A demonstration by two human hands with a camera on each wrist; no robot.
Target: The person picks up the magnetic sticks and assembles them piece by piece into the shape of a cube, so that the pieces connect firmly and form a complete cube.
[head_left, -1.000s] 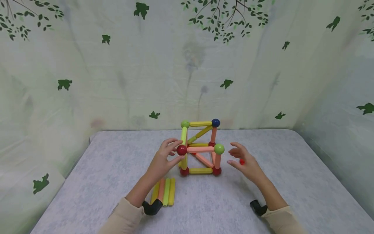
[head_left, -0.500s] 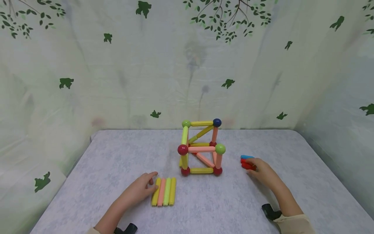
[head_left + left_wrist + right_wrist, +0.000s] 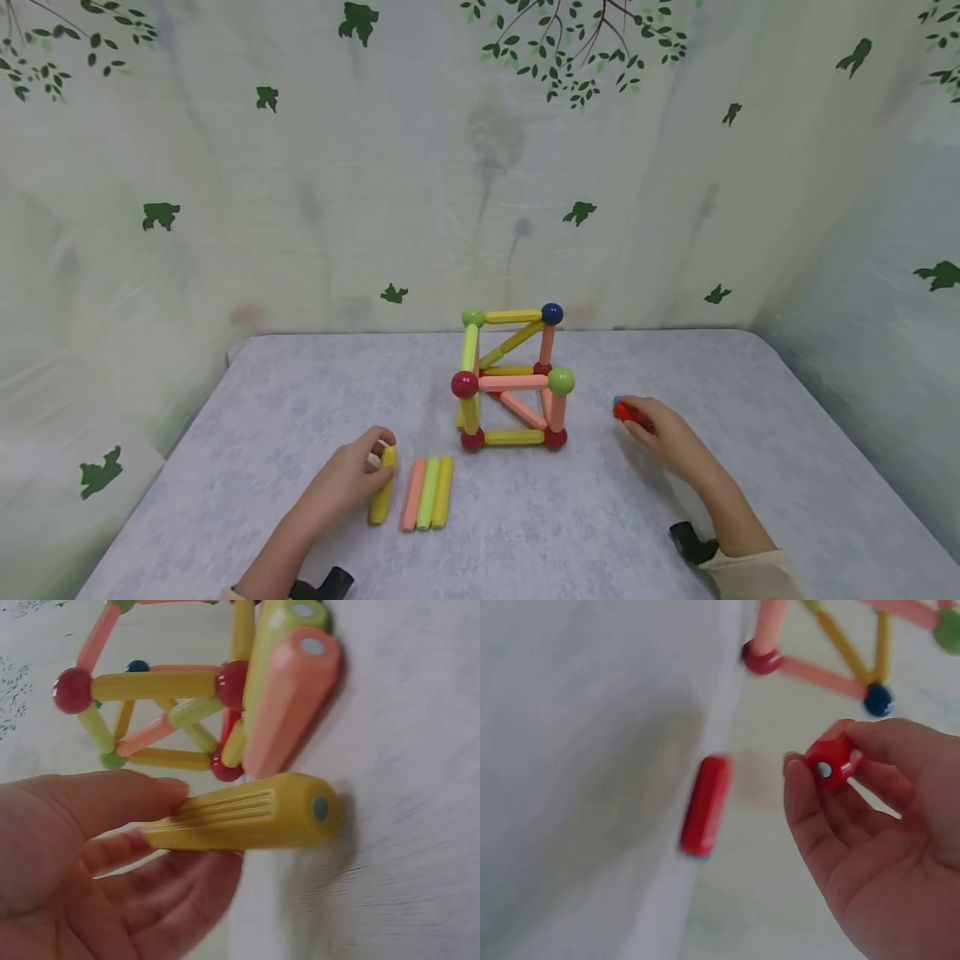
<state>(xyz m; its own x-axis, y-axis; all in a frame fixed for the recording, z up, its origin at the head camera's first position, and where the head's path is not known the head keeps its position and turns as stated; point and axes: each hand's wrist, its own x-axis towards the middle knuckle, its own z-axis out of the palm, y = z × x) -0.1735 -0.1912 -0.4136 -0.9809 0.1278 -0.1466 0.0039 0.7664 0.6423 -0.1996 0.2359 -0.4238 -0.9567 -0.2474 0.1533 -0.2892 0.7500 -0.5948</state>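
My left hand pinches a yellow magnetic stick between thumb and fingers, just left of three more sticks. Those three lie side by side: a pink stick, a light green stick and a yellow stick. At the right, my right hand pinches a short red magnetic stick by its sides, raised off the table in the right wrist view. Another red stick lies on the table below it. A sliver of a blue stick shows beyond the right fingers.
Between the hands stands a boxy frame of magnetic sticks joined by balls, among them a red ball, a green ball and a blue ball. A grey table lies beneath; a leaf-patterned curtain hangs behind.
Both hands have left the frame's sides. My left hand has taken the leftmost yellow stick and moved it left from the row; my right hand has moved right and picked up a red stick.
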